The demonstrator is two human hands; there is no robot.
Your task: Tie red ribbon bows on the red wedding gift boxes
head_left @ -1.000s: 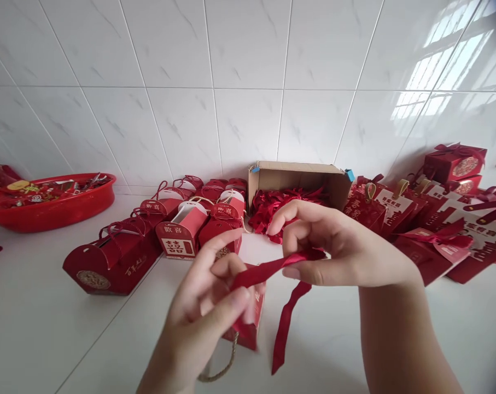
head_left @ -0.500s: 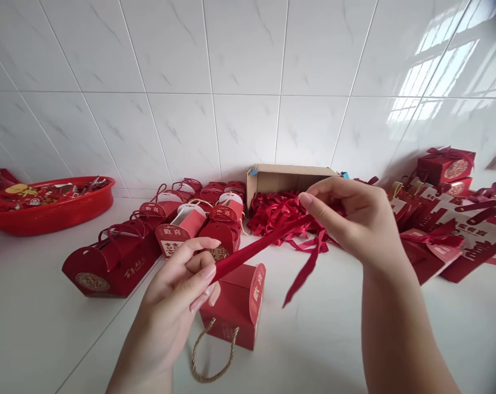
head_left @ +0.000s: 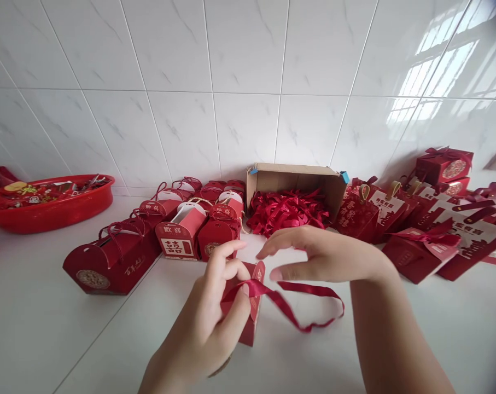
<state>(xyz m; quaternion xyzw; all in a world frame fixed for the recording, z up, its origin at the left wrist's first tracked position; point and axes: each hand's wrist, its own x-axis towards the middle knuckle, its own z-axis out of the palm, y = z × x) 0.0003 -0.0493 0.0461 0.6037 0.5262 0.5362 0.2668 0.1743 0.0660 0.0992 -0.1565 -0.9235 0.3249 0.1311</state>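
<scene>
Between the thumb and forefinger of my left hand (head_left: 209, 314) is pinched a dark red satin ribbon (head_left: 286, 310). It crosses the top of a small red gift box (head_left: 248, 331), and its free length loops out to the right above the white counter. My left hand covers much of the box, and only a bit of its rope handle shows below. My right hand (head_left: 330, 256) hovers just right of the box, thumb and fingers apart, above the far strand of the ribbon.
A cardboard box (head_left: 336, 198) of tangled red ribbons stands against the tiled wall. Red handled gift boxes (head_left: 120, 262) are grouped to the left, beside a red basin (head_left: 67, 208) of wrapped sweets. More red boxes and bags (head_left: 422, 254) crowd the right.
My left hand has moved right and down, bringing the ribbon over the gift box. My right hand has let go of the ribbon, lowered and come closer; the ribbon, stretched before, now hangs in a loop.
</scene>
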